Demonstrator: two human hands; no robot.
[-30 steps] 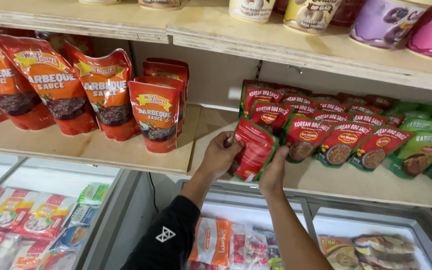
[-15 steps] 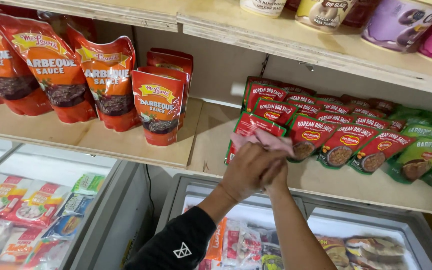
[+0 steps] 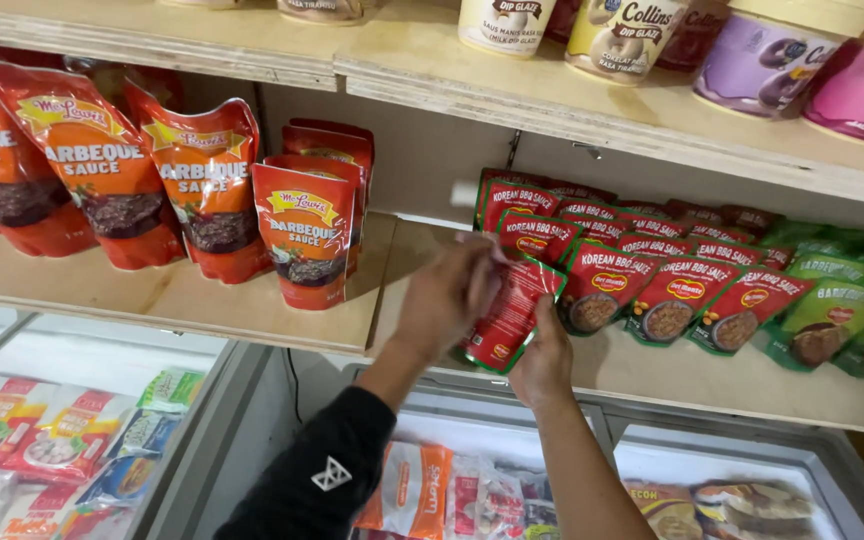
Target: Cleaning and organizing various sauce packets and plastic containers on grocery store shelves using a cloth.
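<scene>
Head view: looks down at wooden shelves with chest freezers below.
Left hand (image 3: pixel 449 297): centre of the frame, black sleeve (image 3: pixel 317 475) on the forearm; fingers curled over the top edge of a red sauce pouch (image 3: pixel 507 318), gripping it.
Right hand (image 3: pixel 544 357): just below and right of the left, bare forearm; fingers wrapped up around the pouch's lower edge, thumb side hidden behind it.
Red sauce pouch: centre of the frame, held tilted between both hands, just in front of the wooden shelf (image 3: pixel 652 375) edge, its back towards the camera.
Row of red pouches (image 3: pixel 632 275): right of centre, leaning in overlapping ranks on the shelf, just behind the held pouch.
Green pouches (image 3: pixel 837 315): far right, same shelf.
Barbecue sauce pouches (image 3: pixel 302 235): left half, larger, standing upright on the neighbouring shelf.
Tubs (image 3: pixel 762 60): upper right, on the top shelf.
Freezers (image 3: pixel 722 450): bottom of the frame, glass lids over frozen packets.
</scene>
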